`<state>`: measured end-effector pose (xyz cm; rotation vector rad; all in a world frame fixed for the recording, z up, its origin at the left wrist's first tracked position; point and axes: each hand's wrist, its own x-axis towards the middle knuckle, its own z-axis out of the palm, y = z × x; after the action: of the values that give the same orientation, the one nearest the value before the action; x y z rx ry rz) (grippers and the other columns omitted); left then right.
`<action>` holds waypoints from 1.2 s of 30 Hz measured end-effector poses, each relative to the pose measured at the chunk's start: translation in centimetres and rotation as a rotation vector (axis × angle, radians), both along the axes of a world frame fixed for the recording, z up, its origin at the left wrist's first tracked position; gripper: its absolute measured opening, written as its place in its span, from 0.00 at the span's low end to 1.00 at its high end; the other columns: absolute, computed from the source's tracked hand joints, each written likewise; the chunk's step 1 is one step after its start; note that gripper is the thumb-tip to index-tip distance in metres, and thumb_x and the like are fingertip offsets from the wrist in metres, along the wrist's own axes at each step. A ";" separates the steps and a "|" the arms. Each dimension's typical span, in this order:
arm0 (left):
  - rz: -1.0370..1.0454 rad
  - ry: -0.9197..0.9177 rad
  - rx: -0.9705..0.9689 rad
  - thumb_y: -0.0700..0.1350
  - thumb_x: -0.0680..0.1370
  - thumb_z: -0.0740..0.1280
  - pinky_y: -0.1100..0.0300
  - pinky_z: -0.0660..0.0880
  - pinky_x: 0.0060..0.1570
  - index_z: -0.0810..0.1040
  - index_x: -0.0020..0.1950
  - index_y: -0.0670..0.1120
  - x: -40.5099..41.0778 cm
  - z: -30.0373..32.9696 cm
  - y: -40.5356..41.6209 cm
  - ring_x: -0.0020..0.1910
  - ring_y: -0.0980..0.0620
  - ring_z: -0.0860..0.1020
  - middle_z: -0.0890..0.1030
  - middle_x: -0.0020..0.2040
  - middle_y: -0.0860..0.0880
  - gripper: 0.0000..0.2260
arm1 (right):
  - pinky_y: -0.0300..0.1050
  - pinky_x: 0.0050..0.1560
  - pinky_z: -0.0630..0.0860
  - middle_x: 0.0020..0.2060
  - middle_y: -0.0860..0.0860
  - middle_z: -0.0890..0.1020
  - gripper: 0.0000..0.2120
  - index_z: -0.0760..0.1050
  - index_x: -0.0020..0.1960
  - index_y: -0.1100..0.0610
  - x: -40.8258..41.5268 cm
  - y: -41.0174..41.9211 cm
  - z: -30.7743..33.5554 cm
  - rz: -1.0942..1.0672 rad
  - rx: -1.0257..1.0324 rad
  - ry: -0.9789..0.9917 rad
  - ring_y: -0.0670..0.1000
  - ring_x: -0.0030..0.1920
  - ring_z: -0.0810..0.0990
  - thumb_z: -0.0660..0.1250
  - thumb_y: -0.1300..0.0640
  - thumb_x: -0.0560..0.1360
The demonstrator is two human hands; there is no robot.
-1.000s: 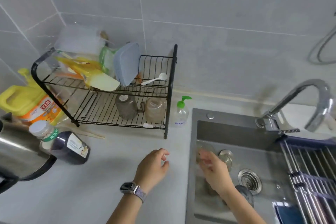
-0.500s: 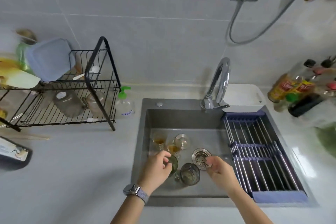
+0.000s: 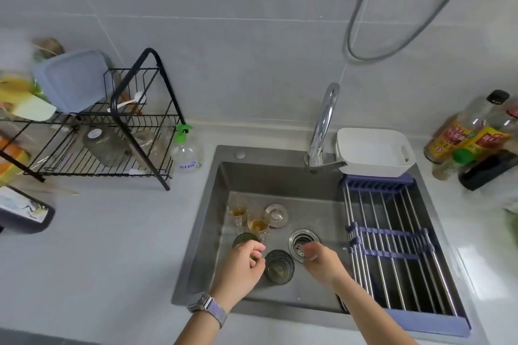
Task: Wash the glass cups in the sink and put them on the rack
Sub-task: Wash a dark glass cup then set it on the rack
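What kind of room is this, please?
Most likely a home kitchen: a sink with a faucet, a black dish rack on the counter, and sauce bottles by the tiled wall.

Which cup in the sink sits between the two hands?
The dark ribbed cup, nearest the front; the two amber-filled cups stand further back.

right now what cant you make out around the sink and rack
Head view only:
- Left hand: it covers part of a green cup, so any grip is unclear.
- Right hand: fingertips blurred over the drain strainer.
- Rack: left end cut off by the frame edge, items there blurred.
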<state>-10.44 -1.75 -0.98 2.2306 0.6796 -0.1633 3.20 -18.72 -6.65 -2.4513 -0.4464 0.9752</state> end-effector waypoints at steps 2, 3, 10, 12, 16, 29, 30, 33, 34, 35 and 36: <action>-0.004 0.003 -0.004 0.46 0.78 0.64 0.71 0.75 0.43 0.76 0.61 0.51 0.1 0.2 0.2 0.45 0.60 0.79 0.79 0.51 0.58 0.12 | 0.40 0.60 0.69 0.61 0.53 0.80 0.18 0.75 0.64 0.59 0.8 0.8 -0.1 0.030 -0.027 0.001 0.54 0.64 0.76 0.63 0.62 0.74; -0.009 0.008 -0.005 0.46 0.78 0.64 0.71 0.75 0.43 0.76 0.61 0.51 0.2 0.3 0.4 0.45 0.60 0.79 0.79 0.51 0.58 0.12 | 0.40 0.59 0.70 0.60 0.54 0.80 0.17 0.76 0.62 0.60 1.1 1.3 -0.1 0.036 -0.030 -0.003 0.55 0.63 0.76 0.62 0.63 0.74; 0.001 0.041 -0.001 0.47 0.79 0.63 0.64 0.78 0.48 0.76 0.62 0.52 1.4 0.6 1.7 0.46 0.61 0.79 0.79 0.52 0.58 0.12 | 0.41 0.51 0.71 0.61 0.56 0.79 0.19 0.73 0.65 0.59 2.7 3.7 -2.8 0.055 -0.118 0.065 0.57 0.62 0.76 0.57 0.63 0.76; 0.003 0.057 -0.003 0.47 0.79 0.62 0.63 0.79 0.48 0.75 0.62 0.53 1.5 0.4 2.0 0.46 0.62 0.78 0.78 0.51 0.59 0.12 | 0.42 0.54 0.73 0.66 0.57 0.75 0.21 0.68 0.71 0.57 2.4 3.9 -4.5 0.071 -0.184 0.122 0.57 0.65 0.74 0.55 0.62 0.78; 0.038 0.075 -0.021 0.47 0.79 0.62 0.63 0.78 0.48 0.75 0.62 0.55 1.0 -0.7 2.4 0.45 0.62 0.78 0.77 0.49 0.62 0.12 | 0.41 0.30 0.76 0.62 0.57 0.74 0.23 0.59 0.75 0.53 1.0 3.8 -8.0 -0.038 -0.231 0.288 0.56 0.46 0.77 0.54 0.58 0.81; 0.136 0.066 -0.038 0.45 0.79 0.63 0.76 0.70 0.40 0.76 0.58 0.54 0.2 -2.6 3.7 0.44 0.60 0.78 0.78 0.48 0.60 0.10 | 0.53 0.45 0.82 0.51 0.59 0.80 0.23 0.70 0.60 0.62 0.7 4.5 -13.5 0.011 -0.269 0.295 0.60 0.49 0.83 0.68 0.72 0.67; 0.137 0.068 -0.042 0.45 0.78 0.64 0.76 0.70 0.40 0.76 0.57 0.54 0.2 -2.7 3.6 0.43 0.60 0.78 0.78 0.48 0.60 0.09 | 0.55 0.44 0.82 0.49 0.61 0.81 0.21 0.71 0.59 0.63 0.9 4.4 -13.2 -0.013 -0.263 0.303 0.61 0.47 0.84 0.65 0.74 0.67; 0.153 0.062 -0.070 0.44 0.78 0.64 0.75 0.70 0.41 0.77 0.56 0.54 -0.3 -2.6 3.3 0.42 0.59 0.78 0.79 0.46 0.60 0.09 | 0.57 0.38 0.83 0.42 0.65 0.82 0.12 0.71 0.54 0.65 1.4 3.8 -11.2 -0.173 -0.182 0.369 0.62 0.35 0.85 0.54 0.71 0.74; 0.158 0.067 -0.080 0.44 0.78 0.65 0.75 0.70 0.41 0.77 0.56 0.54 -0.5 -2.6 3.3 0.42 0.59 0.78 0.79 0.46 0.59 0.09 | 0.56 0.36 0.83 0.40 0.66 0.82 0.11 0.71 0.53 0.66 1.6 3.5 -10.3 -0.224 -0.146 0.395 0.62 0.33 0.85 0.52 0.69 0.75; 0.158 0.075 -0.089 0.44 0.78 0.65 0.75 0.70 0.41 0.77 0.57 0.53 -0.6 -2.5 3.2 0.43 0.59 0.78 0.79 0.47 0.59 0.10 | 0.57 0.35 0.83 0.39 0.66 0.83 0.11 0.71 0.52 0.67 1.9 3.3 -9.5 -0.272 -0.111 0.421 0.62 0.32 0.85 0.52 0.68 0.76; 0.154 0.086 -0.098 0.44 0.77 0.66 0.75 0.71 0.42 0.77 0.58 0.54 -0.6 -2.4 3.1 0.44 0.59 0.79 0.79 0.49 0.58 0.10 | 0.58 0.36 0.83 0.37 0.66 0.83 0.10 0.72 0.51 0.68 2.1 3.0 -8.5 -0.309 -0.072 0.443 0.62 0.32 0.84 0.53 0.68 0.76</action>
<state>-11.00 1.34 -3.42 2.0785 0.8682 -0.2118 5.34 -15.71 -15.15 -2.1818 0.1140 1.3593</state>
